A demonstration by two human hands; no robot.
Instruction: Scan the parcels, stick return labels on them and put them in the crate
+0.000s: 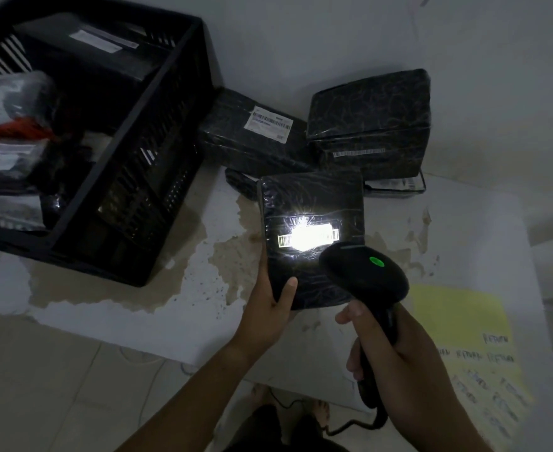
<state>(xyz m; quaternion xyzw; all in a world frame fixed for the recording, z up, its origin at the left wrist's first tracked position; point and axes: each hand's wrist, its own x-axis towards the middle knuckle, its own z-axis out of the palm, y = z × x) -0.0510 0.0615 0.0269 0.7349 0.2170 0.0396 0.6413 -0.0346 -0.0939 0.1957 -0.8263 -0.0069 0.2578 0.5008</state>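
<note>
Head cam, scan step by the look of it. The left grip point(270, 316) has the black wrapped parcel point(307, 197) by its near-left corner, thumb on top and fingers underneath, holding it over the surface point(203, 305). The right grip point(395, 347) is curled tight round the handle of the scanner point(363, 272). The scanner's head sits right at the parcel's near-right edge, with the beam blasting the barcode strip point(307, 239). That strip runs left to right across the parcel, and the beam is lined up along it.

What matters for the next bit, I reckon, is that the yellow label sheet point(464, 321) lies off to the right, just beside the scanner hand and well apart from the parcel hand. So that side has to free itself up first. The crate point(144, 177) is the other way, up and left of the parcel, nearer the left grip.
</note>
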